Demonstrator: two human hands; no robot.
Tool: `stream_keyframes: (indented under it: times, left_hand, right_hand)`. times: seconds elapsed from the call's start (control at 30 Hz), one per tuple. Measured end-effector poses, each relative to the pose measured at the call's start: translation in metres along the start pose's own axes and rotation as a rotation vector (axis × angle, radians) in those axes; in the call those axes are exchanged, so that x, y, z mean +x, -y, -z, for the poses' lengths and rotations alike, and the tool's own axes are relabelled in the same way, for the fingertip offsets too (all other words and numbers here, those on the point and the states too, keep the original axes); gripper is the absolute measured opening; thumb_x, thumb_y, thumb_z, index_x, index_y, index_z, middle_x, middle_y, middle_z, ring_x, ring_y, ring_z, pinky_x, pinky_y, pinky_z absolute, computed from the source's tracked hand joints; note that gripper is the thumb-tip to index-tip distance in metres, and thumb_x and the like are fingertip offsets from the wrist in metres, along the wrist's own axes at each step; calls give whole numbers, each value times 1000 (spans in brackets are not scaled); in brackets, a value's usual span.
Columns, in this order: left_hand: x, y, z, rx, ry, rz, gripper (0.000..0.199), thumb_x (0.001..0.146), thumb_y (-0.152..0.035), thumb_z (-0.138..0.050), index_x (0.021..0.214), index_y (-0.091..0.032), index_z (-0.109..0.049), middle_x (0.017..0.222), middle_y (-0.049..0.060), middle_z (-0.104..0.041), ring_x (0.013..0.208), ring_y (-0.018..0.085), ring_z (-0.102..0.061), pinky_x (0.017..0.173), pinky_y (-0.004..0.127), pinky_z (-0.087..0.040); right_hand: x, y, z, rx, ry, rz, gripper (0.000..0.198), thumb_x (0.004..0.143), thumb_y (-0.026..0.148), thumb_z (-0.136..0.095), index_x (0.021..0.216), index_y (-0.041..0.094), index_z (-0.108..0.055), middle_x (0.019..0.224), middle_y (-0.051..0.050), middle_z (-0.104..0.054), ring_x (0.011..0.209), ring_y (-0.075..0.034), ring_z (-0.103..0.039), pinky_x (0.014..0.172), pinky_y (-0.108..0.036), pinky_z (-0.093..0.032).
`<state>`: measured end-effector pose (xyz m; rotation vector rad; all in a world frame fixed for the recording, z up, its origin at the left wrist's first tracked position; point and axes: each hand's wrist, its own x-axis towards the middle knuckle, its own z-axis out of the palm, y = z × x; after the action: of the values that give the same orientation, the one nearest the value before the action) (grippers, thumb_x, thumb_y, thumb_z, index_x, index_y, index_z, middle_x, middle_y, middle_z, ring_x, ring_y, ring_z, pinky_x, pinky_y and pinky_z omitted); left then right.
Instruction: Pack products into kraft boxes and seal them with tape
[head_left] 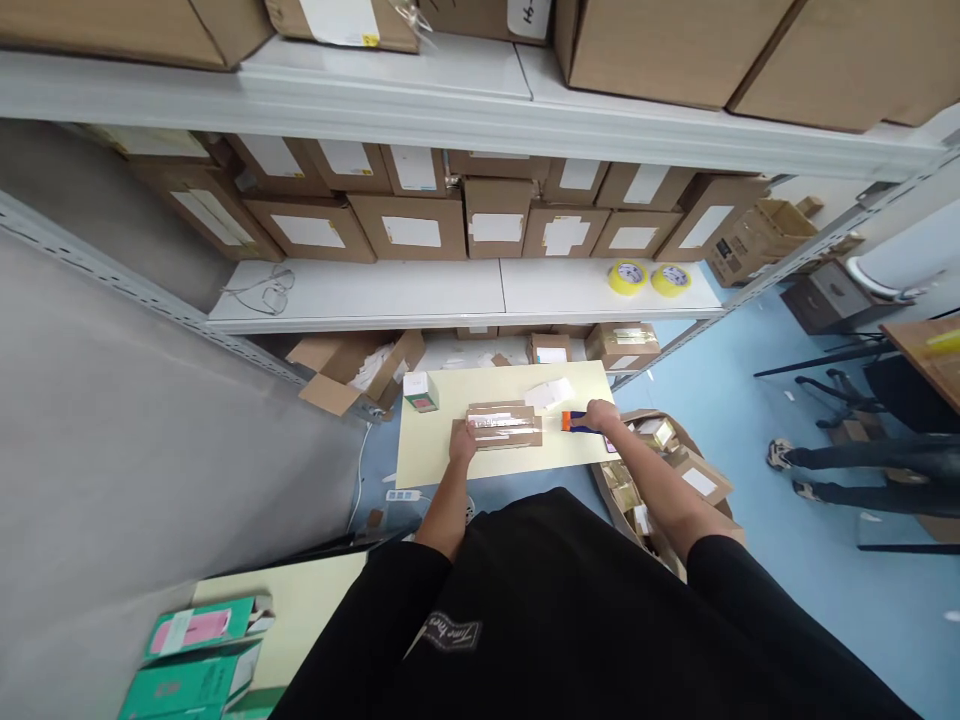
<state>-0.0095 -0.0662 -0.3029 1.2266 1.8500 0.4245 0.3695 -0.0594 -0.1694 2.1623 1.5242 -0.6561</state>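
Note:
A flat cardboard package [504, 428] with clear tape and a white label lies on the pale yellow table [431, 470]. My left hand [463, 442] grips its left end, the thumb on top. To the right of the package, my right hand [600, 414] is closed around an orange and blue tape dispenser [574, 421]. A clear strip seems to span the gap between package and dispenser. Behind them lies a crumpled white paper [548, 393]. A small white and green box [421, 392] stands at the table's back left corner.
Shelves [360, 290] with labelled cartons rise in front; two yellow tape rolls [627, 278] and glasses [271, 292] rest there. An open carton [358, 368] sits at left. A large box of parcels [637, 490] is under my right arm. Another person's legs [862, 470] show at right.

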Motion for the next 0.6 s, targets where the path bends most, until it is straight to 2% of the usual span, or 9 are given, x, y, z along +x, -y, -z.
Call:
stream_keyframes:
  times: [0.07,0.13,0.3,0.47,0.6]
  left_hand:
    - [-1,-1,1,4,4,2,44,109,-48,-39,124,-15,-65,121,20,-75,117,34,-70,99,40,-50]
    - [-1,-3,3,10,8,13,44,108,-48,-40,127,-16,-64,122,19,-75,118,33,-69,100,40,-49]
    - [-4,-7,9,17,13,40,42,107,-48,-42,125,-19,-67,117,16,-77,117,33,-70,100,39,-50]
    - [-2,-3,9,-8,13,54,41,106,-52,-46,128,-23,-67,114,12,-77,113,33,-71,98,39,-51]
    - [2,3,4,22,10,42,44,106,-53,-43,130,-23,-65,115,14,-77,114,36,-70,97,42,-51]
  right_hand:
    - [0,-4,-1,-10,-8,0,77,72,70,-83,120,10,-75,120,-25,-75,111,-36,-73,85,-36,-55]
    - [2,5,-6,-14,-10,13,70,76,65,-82,119,10,-76,118,-24,-76,109,-35,-74,86,-36,-55]
    - [7,55,-35,43,3,12,52,83,47,-80,119,8,-77,117,-25,-77,110,-35,-74,87,-35,-56]
    - [14,103,-65,97,2,33,42,89,43,-76,117,13,-78,118,-24,-77,112,-34,-74,88,-34,-55]
    - [16,112,-84,129,1,7,39,94,48,-67,117,18,-79,116,-22,-78,112,-34,-74,88,-35,-55]
